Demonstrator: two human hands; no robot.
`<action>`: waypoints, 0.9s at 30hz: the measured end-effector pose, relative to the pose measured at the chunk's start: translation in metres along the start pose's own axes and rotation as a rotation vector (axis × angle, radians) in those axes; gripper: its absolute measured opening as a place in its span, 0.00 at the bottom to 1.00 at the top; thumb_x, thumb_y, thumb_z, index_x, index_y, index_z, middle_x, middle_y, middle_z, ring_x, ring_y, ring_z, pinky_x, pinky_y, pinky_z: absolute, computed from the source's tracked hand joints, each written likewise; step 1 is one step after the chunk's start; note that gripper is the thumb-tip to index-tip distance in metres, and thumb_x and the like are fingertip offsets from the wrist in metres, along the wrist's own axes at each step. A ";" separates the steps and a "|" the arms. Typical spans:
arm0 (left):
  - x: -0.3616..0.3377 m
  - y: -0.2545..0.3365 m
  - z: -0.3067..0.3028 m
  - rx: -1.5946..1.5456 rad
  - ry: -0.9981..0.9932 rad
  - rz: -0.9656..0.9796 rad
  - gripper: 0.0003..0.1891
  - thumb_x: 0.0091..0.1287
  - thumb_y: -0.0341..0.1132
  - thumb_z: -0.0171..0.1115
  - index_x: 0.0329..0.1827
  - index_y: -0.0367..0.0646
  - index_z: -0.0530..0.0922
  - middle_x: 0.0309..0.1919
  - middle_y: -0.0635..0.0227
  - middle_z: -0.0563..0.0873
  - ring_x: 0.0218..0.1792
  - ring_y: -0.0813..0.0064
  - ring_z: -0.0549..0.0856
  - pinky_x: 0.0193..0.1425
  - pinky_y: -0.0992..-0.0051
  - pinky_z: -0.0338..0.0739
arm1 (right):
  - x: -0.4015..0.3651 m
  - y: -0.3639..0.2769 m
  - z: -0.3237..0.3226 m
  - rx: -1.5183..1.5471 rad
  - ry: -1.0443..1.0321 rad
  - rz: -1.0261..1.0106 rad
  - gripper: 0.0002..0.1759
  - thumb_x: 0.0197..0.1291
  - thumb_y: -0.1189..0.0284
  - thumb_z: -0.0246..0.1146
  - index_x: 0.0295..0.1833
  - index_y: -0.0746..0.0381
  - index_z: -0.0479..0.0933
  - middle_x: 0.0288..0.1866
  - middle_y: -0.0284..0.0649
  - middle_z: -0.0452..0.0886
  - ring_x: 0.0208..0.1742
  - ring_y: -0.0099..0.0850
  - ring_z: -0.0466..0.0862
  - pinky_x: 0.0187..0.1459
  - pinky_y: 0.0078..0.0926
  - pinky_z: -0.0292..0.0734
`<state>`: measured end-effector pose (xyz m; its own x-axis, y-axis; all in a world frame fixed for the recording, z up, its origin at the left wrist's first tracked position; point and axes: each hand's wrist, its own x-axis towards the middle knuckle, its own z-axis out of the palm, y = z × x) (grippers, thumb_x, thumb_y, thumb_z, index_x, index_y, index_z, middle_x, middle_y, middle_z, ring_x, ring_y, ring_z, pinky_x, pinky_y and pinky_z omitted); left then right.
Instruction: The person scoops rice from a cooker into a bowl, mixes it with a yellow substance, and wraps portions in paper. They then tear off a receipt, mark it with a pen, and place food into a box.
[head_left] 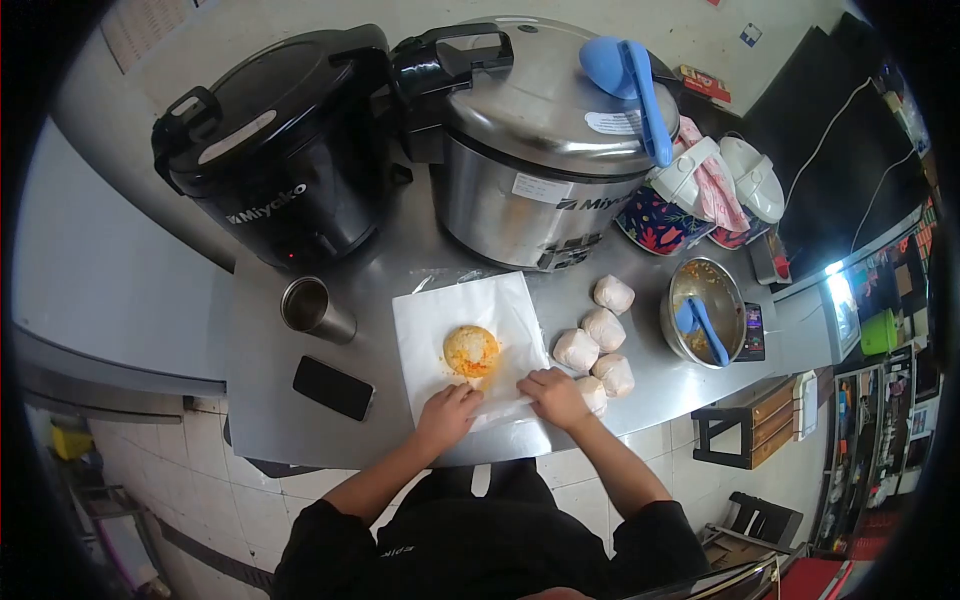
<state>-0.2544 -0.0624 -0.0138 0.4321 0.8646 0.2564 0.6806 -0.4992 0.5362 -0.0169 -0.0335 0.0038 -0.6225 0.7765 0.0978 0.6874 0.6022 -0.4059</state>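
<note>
A white paper sheet [440, 320] lies on the steel counter [260, 400] with a round mound of rice topped with orange sauce [471, 350] in its middle. My left hand [446, 415] grips the sheet's near edge, just below the rice. My right hand [556, 396] pinches the same near edge at its right corner, lifting the paper a little. Several wrapped white parcels [598, 345] sit on the counter right beside my right hand.
A black rice cooker [275, 150] and a steel rice cooker [545, 150] with a blue scoop [640, 75] stand behind. A metal cup [312, 308] and black phone [333, 388] lie left. A steel bowl [703, 312] with a blue spoon sits right.
</note>
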 end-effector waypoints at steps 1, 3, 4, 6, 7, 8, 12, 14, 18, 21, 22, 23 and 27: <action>-0.008 -0.009 -0.002 0.004 -0.003 -0.001 0.09 0.51 0.30 0.62 0.36 0.45 0.77 0.34 0.65 0.78 0.38 0.64 0.81 0.40 0.67 0.77 | 0.001 0.003 -0.008 -0.020 -0.087 -0.029 0.11 0.41 0.74 0.66 0.35 0.60 0.76 0.36 0.35 0.78 0.41 0.35 0.79 0.45 0.30 0.72; -0.031 -0.029 -0.003 0.196 -0.168 -0.086 0.07 0.53 0.32 0.63 0.35 0.44 0.80 0.34 0.65 0.80 0.39 0.64 0.81 0.41 0.66 0.76 | -0.002 0.020 0.000 -0.027 -0.064 -0.084 0.10 0.41 0.74 0.65 0.34 0.60 0.77 0.38 0.35 0.79 0.42 0.34 0.80 0.46 0.30 0.73; -0.038 -0.032 -0.008 0.197 -0.170 -0.085 0.07 0.53 0.32 0.63 0.35 0.44 0.80 0.34 0.65 0.80 0.39 0.64 0.81 0.41 0.66 0.76 | -0.002 0.024 0.001 -0.037 -0.045 -0.136 0.09 0.41 0.75 0.65 0.33 0.60 0.77 0.39 0.36 0.80 0.43 0.33 0.80 0.47 0.30 0.74; -0.049 -0.035 -0.021 0.187 -0.345 -0.200 0.08 0.54 0.34 0.64 0.36 0.44 0.81 0.32 0.65 0.80 0.37 0.63 0.81 0.42 0.66 0.76 | -0.006 0.028 0.000 0.025 -0.111 -0.184 0.07 0.47 0.74 0.65 0.34 0.60 0.79 0.42 0.38 0.81 0.46 0.35 0.80 0.48 0.31 0.75; -0.049 -0.034 -0.034 0.190 -0.347 -0.200 0.08 0.54 0.34 0.64 0.36 0.44 0.81 0.32 0.65 0.80 0.37 0.63 0.81 0.42 0.66 0.76 | -0.009 0.026 -0.002 0.165 -0.117 -0.134 0.07 0.48 0.74 0.64 0.35 0.63 0.78 0.41 0.40 0.81 0.43 0.37 0.80 0.46 0.33 0.75; -0.048 -0.031 -0.049 0.075 -0.343 -0.197 0.07 0.56 0.34 0.63 0.36 0.42 0.81 0.33 0.63 0.80 0.37 0.64 0.81 0.41 0.67 0.76 | -0.011 0.026 -0.005 0.304 -0.124 -0.085 0.08 0.49 0.74 0.64 0.36 0.65 0.78 0.40 0.43 0.80 0.40 0.40 0.80 0.44 0.36 0.76; -0.030 -0.045 -0.047 -0.452 0.097 -0.361 0.08 0.61 0.37 0.62 0.35 0.40 0.81 0.35 0.61 0.83 0.37 0.66 0.82 0.39 0.72 0.76 | -0.002 0.025 -0.021 0.692 -0.104 0.324 0.07 0.57 0.74 0.60 0.40 0.66 0.78 0.35 0.49 0.80 0.39 0.47 0.80 0.39 0.33 0.74; -0.022 -0.066 -0.019 -0.526 0.210 -0.451 0.09 0.63 0.36 0.60 0.36 0.39 0.81 0.35 0.60 0.83 0.39 0.66 0.83 0.39 0.73 0.75 | 0.005 0.037 0.011 0.728 -0.041 0.402 0.07 0.60 0.72 0.58 0.39 0.65 0.78 0.33 0.49 0.81 0.35 0.48 0.81 0.34 0.33 0.73; 0.015 -0.065 -0.017 -0.239 0.059 -0.927 0.10 0.63 0.36 0.60 0.43 0.40 0.77 0.36 0.57 0.82 0.39 0.62 0.82 0.42 0.66 0.74 | 0.039 0.026 0.034 0.140 0.207 0.566 0.09 0.61 0.67 0.59 0.33 0.62 0.74 0.28 0.43 0.80 0.21 0.42 0.79 0.26 0.39 0.71; 0.014 -0.058 -0.014 0.106 0.070 -0.666 0.16 0.62 0.37 0.60 0.52 0.43 0.73 0.47 0.60 0.79 0.48 0.65 0.78 0.51 0.61 0.71 | 0.060 0.025 0.014 -0.079 0.207 0.410 0.20 0.50 0.63 0.66 0.47 0.58 0.72 0.39 0.44 0.79 0.38 0.44 0.81 0.39 0.38 0.76; 0.013 -0.054 -0.011 0.299 0.212 -0.323 0.22 0.61 0.40 0.59 0.59 0.48 0.71 0.56 0.63 0.77 0.56 0.67 0.76 0.57 0.60 0.68 | 0.078 0.035 0.007 -0.081 0.204 0.401 0.20 0.50 0.63 0.66 0.47 0.58 0.72 0.39 0.44 0.79 0.38 0.44 0.81 0.39 0.38 0.76; 0.014 -0.048 -0.005 0.298 0.214 -0.331 0.22 0.61 0.40 0.59 0.59 0.48 0.71 0.56 0.63 0.77 0.56 0.67 0.76 0.57 0.60 0.68 | 0.099 0.045 0.001 -0.070 0.264 0.231 0.21 0.49 0.63 0.67 0.47 0.59 0.72 0.42 0.44 0.78 0.43 0.44 0.79 0.43 0.38 0.74; 0.015 -0.020 -0.003 0.242 -0.175 0.086 0.27 0.62 0.42 0.57 0.64 0.48 0.67 0.66 0.69 0.67 0.67 0.70 0.65 0.69 0.58 0.56 | 0.141 0.071 0.008 0.034 -0.034 0.099 0.26 0.43 0.63 0.71 0.49 0.60 0.73 0.46 0.46 0.76 0.52 0.44 0.75 0.52 0.39 0.70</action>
<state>-0.2639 -0.0389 -0.0181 0.5752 0.8061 0.1387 0.7494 -0.5874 0.3057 -0.0583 0.1170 -0.0183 -0.5649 0.8248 0.0250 0.7333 0.5157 -0.4431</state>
